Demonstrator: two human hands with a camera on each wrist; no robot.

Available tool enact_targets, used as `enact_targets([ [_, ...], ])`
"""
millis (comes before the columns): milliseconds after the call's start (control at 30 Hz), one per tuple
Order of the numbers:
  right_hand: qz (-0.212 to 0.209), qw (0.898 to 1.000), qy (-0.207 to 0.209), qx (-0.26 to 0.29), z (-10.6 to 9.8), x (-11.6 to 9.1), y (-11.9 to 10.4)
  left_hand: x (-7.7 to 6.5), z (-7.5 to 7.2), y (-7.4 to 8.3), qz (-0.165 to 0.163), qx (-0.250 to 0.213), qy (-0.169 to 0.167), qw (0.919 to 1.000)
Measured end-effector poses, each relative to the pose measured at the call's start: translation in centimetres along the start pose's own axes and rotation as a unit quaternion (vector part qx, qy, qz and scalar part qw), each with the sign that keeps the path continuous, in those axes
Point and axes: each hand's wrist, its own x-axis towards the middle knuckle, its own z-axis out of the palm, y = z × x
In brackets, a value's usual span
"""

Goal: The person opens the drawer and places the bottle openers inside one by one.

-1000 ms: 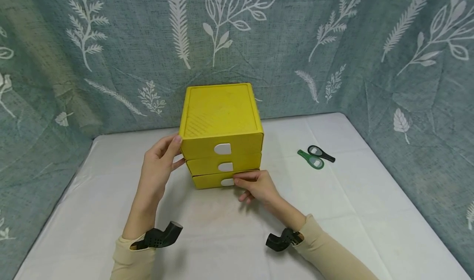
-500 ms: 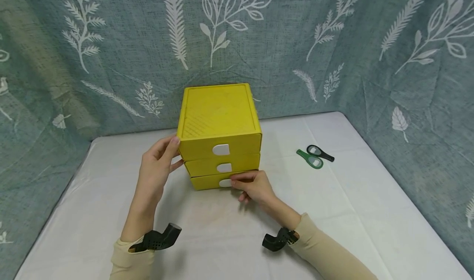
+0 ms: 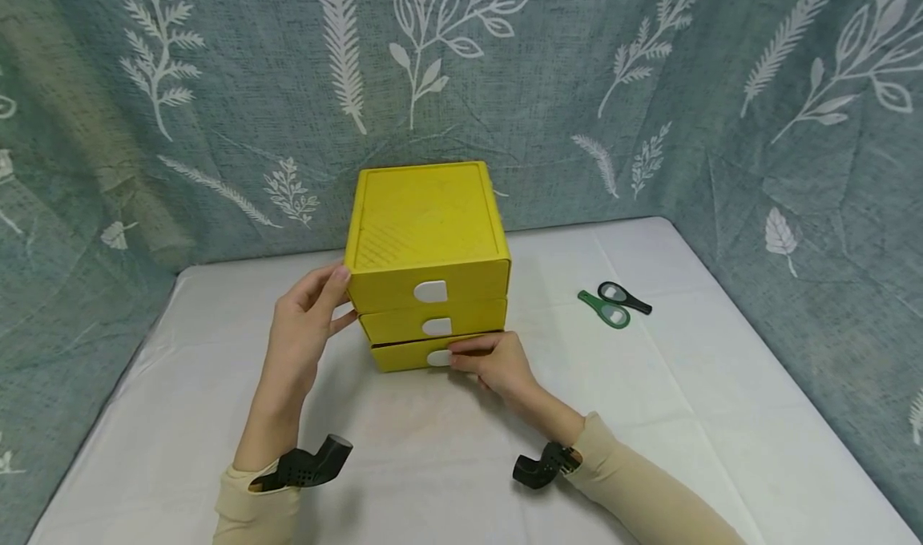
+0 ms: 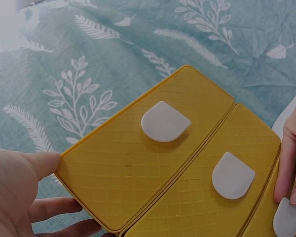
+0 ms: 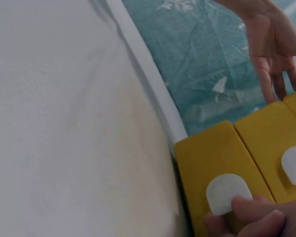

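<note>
A yellow three-drawer box (image 3: 427, 216) stands toward the back of the white table, each drawer front bearing a white handle. My left hand (image 3: 301, 314) steadies its left side, thumb at the upper front corner. In the right wrist view, the fingers of that left hand (image 5: 276, 54) reach down straight against the side. My right hand (image 3: 502, 362) pinches the right part of the bottom drawer's handle (image 5: 228, 192). The bottom drawer (image 3: 400, 357) sits slightly forward, with a thin dark gap above its front. The top drawer (image 4: 123, 173) and middle drawer (image 4: 187, 197) are closed.
Right of the box lie a green bottle opener-like tool (image 3: 606, 310) and a black one (image 3: 623, 297), touching or overlapping. A teal curtain with white leaf prints (image 3: 274, 88) hangs behind and along both sides of the white-covered table (image 3: 433, 465).
The bottom drawer has come slightly forward, and the dark gap above its front has widened. My right hand's lower fingers have tucked in. The left hand stays at the box's side.
</note>
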Motion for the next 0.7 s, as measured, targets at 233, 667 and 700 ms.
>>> enact_targets([
  [233,0.004,1.000,0.008,-0.008,0.2,-0.5,-0.1,-0.1,0.0,0.0,0.001,0.002,0.002,1.0000],
  [667,0.003,1.000,0.007,-0.004,0.5,-2.8,0.1,0.0,0.0,0.0,0.001,0.000,0.003,1.0000],
  [700,0.002,1.000,0.007,-0.003,0.5,-3.1,0.1,0.0,0.1,0.0,0.001,-0.001,0.002,1.0000],
])
